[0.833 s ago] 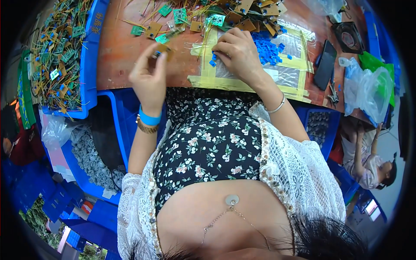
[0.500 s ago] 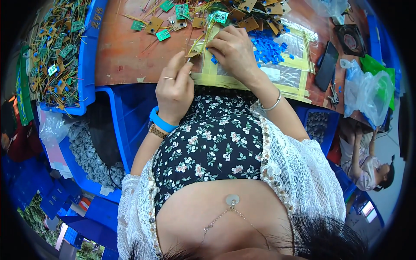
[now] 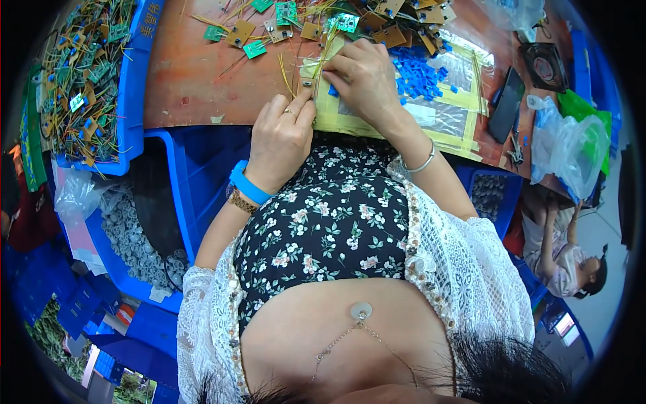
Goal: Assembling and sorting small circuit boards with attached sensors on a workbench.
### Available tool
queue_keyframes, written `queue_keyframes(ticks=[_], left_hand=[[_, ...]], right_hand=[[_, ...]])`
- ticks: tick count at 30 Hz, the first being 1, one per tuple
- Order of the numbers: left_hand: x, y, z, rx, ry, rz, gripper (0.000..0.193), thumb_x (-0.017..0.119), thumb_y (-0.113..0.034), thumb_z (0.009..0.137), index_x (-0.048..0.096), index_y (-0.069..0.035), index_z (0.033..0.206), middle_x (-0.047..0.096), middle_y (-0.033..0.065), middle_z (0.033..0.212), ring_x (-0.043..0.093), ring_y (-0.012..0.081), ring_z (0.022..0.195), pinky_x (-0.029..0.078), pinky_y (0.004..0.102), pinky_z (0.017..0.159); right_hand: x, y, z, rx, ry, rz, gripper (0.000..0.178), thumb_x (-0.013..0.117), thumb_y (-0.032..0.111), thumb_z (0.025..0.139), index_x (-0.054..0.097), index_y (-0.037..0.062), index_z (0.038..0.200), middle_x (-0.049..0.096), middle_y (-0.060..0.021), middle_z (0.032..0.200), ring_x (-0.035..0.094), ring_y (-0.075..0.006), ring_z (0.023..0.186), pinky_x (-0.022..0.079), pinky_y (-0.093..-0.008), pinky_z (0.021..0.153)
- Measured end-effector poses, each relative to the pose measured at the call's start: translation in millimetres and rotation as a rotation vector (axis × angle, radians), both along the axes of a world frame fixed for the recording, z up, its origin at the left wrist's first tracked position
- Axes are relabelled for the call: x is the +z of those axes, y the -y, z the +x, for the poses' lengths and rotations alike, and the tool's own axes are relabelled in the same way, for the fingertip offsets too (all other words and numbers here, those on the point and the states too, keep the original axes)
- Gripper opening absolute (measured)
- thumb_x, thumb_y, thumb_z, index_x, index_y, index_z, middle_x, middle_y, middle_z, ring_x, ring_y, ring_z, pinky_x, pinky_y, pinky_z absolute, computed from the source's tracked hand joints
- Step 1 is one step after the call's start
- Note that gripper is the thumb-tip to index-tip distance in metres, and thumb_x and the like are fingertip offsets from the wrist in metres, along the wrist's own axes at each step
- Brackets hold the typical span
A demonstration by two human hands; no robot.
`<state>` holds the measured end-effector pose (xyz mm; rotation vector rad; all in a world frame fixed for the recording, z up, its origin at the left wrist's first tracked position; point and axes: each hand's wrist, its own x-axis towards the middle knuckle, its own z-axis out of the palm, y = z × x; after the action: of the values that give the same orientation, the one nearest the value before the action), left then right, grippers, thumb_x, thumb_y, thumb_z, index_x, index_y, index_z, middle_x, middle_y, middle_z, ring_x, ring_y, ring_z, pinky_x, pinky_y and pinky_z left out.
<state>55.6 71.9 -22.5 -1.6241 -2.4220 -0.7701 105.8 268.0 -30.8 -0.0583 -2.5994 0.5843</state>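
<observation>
My left hand (image 3: 286,131) is closed at the table's near edge, fingertips on a small brown circuit board (image 3: 307,83) with a dark part on it. Thin yellow wires (image 3: 284,73) stick up beside that board. Just to the right, my right hand (image 3: 365,81) is pinched with its fingertips at a bundle of yellow wires (image 3: 328,48); the exact grip is partly hidden by the fingers. These wires run up toward a bright green circuit board (image 3: 344,23). Small blue plastic pieces (image 3: 417,73) lie in a heap right of my right hand.
Brown and green boards with wires (image 3: 397,20) are piled at the far side. A blue bin (image 3: 139,87) of wired boards stands at left. To the right lie a black phone (image 3: 506,104), a black fan (image 3: 544,66) and plastic bags (image 3: 575,148). Another person (image 3: 565,262) sits at far right.
My left hand has moved slightly right and turned, its fingers now on the brown board, whose face shows. My right hand stays in nearly the same place.
</observation>
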Motion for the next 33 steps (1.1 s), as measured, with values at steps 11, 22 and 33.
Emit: queue_keyframes(ticks=[11,22,33], left_hand=[[5,-2,4,0.064,0.026,-0.041,0.02,0.067,-0.005,0.079,0.07,-0.003,0.099,0.072,0.0069,0.112,0.058,0.0228,0.086,0.046,0.0356,0.075],[5,-1,4,0.069,0.013,-0.047,0.019,0.067,-0.006,0.079,0.07,-0.002,0.098,0.072,0.0074,0.11,0.058,0.0229,0.087,0.047,0.0357,0.075],[21,13,-3,0.032,0.01,-0.022,0.022,0.067,-0.004,0.079,0.071,-0.004,0.101,0.073,0.0085,0.11,0.059,0.0233,0.082,0.047,0.0369,0.075]], right_hand=[[0,25,-11,0.049,0.076,-0.304,0.012,0.078,0.013,0.078,0.071,0.0033,0.079,0.066,-0.0089,0.075,0.062,-0.0295,0.08,0.048,-0.0421,0.071],[-1,25,-13,0.096,0.042,-0.215,0.016,0.076,0.009,0.078,0.062,0.0006,0.075,0.063,-0.0111,0.074,0.059,-0.0329,0.077,0.048,-0.0429,0.071],[8,10,-6,0.186,0.059,-0.377,0.009,0.077,0.009,0.081,0.072,0.0018,0.085,0.069,-0.01,0.081,0.063,-0.0267,0.079,0.05,-0.0377,0.071]])
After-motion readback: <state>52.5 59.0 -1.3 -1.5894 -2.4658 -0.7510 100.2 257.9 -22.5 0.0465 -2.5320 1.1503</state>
